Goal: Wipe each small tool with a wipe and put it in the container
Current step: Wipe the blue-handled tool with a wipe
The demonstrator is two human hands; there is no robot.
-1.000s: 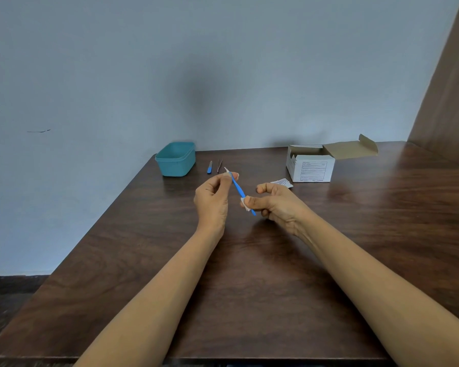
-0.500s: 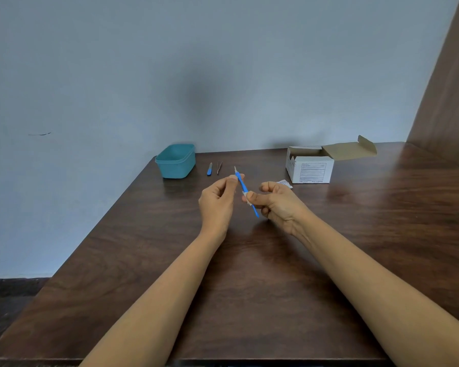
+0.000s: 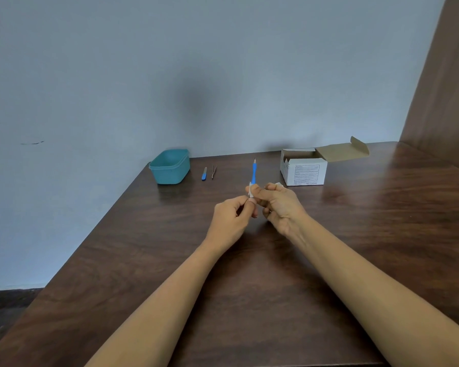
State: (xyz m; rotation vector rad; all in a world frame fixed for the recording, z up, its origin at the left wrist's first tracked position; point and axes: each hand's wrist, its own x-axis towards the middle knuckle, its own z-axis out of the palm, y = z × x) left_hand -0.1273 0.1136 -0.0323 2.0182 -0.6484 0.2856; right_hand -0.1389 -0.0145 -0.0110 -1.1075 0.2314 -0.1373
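A thin blue-handled tool [image 3: 254,172] with a metal tip stands nearly upright above the table between my hands. My right hand [image 3: 278,205] pinches a small white wipe [image 3: 250,191] around the tool's lower shaft. Just below it, my left hand [image 3: 232,219] pinches the tool's bottom end, which its fingers hide. The teal container [image 3: 170,167] sits at the table's far left corner and looks empty. Beside it on the table lie a short blue tool [image 3: 204,173] and thin tweezers [image 3: 213,171].
An open white cardboard box [image 3: 304,170] with its flap back stands at the far right. A torn white wrapper [image 3: 279,184] peeks out behind my right hand. The dark wooden table [image 3: 249,300] meets a wall at the back and a wooden panel [image 3: 440,83] on the right.
The blue tool swung from a tilt to nearly upright. My left hand shifted from its upper end down to its bottom end, and both hands moved slightly farther away.
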